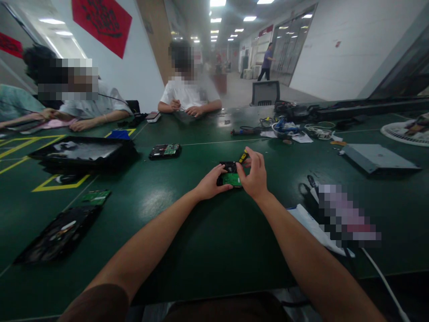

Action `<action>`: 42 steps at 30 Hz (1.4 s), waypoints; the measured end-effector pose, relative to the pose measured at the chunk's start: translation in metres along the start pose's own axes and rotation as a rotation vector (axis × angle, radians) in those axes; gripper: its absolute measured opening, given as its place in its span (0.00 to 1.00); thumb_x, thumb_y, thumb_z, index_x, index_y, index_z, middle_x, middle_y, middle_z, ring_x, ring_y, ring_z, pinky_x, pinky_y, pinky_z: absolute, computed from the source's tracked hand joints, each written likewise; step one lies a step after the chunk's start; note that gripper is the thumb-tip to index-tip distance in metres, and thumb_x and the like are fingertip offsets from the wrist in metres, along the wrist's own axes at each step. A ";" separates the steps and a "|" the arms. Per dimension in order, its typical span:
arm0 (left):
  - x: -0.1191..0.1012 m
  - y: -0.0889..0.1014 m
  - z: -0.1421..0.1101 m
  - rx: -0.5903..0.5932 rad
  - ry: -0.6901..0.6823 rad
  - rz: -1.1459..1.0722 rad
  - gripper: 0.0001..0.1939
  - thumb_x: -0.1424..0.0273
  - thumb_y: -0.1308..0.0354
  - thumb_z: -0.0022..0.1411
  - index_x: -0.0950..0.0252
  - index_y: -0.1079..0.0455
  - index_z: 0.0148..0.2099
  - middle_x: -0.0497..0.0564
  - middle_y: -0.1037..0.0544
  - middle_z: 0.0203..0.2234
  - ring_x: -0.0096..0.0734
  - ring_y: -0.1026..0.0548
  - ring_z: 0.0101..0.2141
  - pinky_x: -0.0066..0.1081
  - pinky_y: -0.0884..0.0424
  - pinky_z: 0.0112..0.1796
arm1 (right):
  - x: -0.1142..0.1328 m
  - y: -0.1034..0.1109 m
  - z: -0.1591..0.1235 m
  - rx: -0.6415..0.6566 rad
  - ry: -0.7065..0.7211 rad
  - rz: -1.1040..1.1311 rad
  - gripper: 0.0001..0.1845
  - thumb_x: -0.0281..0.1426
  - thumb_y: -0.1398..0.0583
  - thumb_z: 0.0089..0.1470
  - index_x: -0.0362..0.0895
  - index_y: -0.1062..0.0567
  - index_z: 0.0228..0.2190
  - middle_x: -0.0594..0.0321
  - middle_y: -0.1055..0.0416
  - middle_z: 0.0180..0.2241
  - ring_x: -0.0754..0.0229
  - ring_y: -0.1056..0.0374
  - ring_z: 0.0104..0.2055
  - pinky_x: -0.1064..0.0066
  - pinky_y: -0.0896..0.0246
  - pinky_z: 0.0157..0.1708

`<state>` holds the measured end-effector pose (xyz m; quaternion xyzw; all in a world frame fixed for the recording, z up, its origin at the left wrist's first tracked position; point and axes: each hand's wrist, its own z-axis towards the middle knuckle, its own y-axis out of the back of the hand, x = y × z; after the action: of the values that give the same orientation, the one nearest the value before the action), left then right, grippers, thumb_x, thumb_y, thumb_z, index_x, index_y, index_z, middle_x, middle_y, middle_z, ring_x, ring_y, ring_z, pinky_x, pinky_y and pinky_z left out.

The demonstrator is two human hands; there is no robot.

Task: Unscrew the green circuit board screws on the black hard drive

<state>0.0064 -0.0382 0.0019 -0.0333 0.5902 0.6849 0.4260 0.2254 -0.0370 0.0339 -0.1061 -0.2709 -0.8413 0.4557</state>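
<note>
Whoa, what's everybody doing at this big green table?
The person wearing the camera is holding a small black device with a green circuit board in the left hand. The right hand has a yellow-and-black tool, maybe a screwdriver, beside it. Another device with a green board lies further off on the table. Across from them, a person in white is handling something too small to make out.

A workshop in an office-like hall — green bench (187,232), circuit boards (231,180), wires (288,127), screwdriver (243,156) — under rows of ceiling lights (250,19).
</note>
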 end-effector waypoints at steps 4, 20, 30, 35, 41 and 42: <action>-0.002 0.001 0.000 0.002 0.006 -0.002 0.35 0.51 0.32 0.61 0.63 0.34 0.64 0.63 0.38 0.71 0.50 0.45 0.73 0.50 0.43 0.70 | -0.001 0.000 0.000 0.010 0.026 0.023 0.36 0.29 0.43 0.65 0.53 0.46 0.71 0.48 0.37 0.60 0.50 0.27 0.49 0.51 0.21 0.47; -0.001 0.001 0.000 0.006 0.005 0.001 0.35 0.51 0.32 0.62 0.63 0.34 0.64 0.63 0.38 0.71 0.50 0.45 0.73 0.50 0.43 0.70 | -0.003 -0.001 -0.001 -0.003 0.008 0.022 0.36 0.31 0.41 0.65 0.54 0.45 0.70 0.49 0.37 0.59 0.48 0.28 0.53 0.51 0.20 0.47; -0.004 0.001 0.001 -0.007 0.003 -0.026 0.34 0.52 0.32 0.61 0.62 0.33 0.63 0.62 0.37 0.70 0.51 0.44 0.73 0.52 0.43 0.70 | 0.000 -0.001 -0.001 0.013 0.019 0.011 0.36 0.31 0.42 0.66 0.54 0.46 0.71 0.49 0.36 0.60 0.49 0.28 0.52 0.52 0.21 0.49; -0.003 0.001 0.001 0.001 0.004 -0.013 0.35 0.52 0.32 0.61 0.62 0.34 0.63 0.63 0.37 0.71 0.51 0.45 0.73 0.52 0.43 0.70 | 0.000 0.001 -0.001 0.008 -0.012 -0.003 0.35 0.33 0.40 0.65 0.53 0.43 0.70 0.50 0.35 0.57 0.52 0.27 0.44 0.53 0.20 0.44; 0.000 0.000 0.001 0.002 0.010 -0.010 0.35 0.51 0.32 0.61 0.62 0.34 0.63 0.63 0.37 0.71 0.50 0.45 0.73 0.52 0.43 0.70 | -0.001 0.000 -0.001 0.024 -0.007 -0.002 0.37 0.31 0.43 0.66 0.53 0.48 0.72 0.48 0.37 0.60 0.50 0.28 0.48 0.51 0.22 0.49; 0.000 0.000 0.001 0.002 0.009 -0.010 0.35 0.50 0.32 0.61 0.62 0.34 0.63 0.63 0.37 0.71 0.50 0.45 0.73 0.52 0.44 0.70 | -0.001 0.000 -0.001 0.023 -0.011 -0.003 0.37 0.32 0.43 0.66 0.53 0.47 0.72 0.49 0.37 0.60 0.51 0.28 0.47 0.51 0.21 0.48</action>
<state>0.0072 -0.0375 0.0023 -0.0391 0.5927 0.6819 0.4269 0.2262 -0.0365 0.0327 -0.1052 -0.2834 -0.8381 0.4542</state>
